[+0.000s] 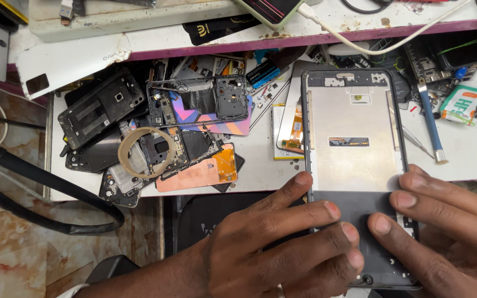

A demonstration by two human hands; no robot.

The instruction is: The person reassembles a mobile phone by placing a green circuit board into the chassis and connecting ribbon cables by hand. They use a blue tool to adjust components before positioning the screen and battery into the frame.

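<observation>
Pressing down on a phone frame (354, 165) at right of centre, left hand (282, 248) and right hand (443, 232) both lying with fingers flat and spread over its dark lower end. Looking thin, light, fairly stiff, likely bendable; best gripping along side rails. Crowding at left: scrap phone parts (155, 138); screwdriver (430, 124) lying near at right.

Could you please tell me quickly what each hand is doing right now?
Left hand: open, fingers spread flat on the lower end of the dark-rimmed grey metal phone frame.
Right hand: open, fingertips pressing the same frame's lower right part.
</observation>
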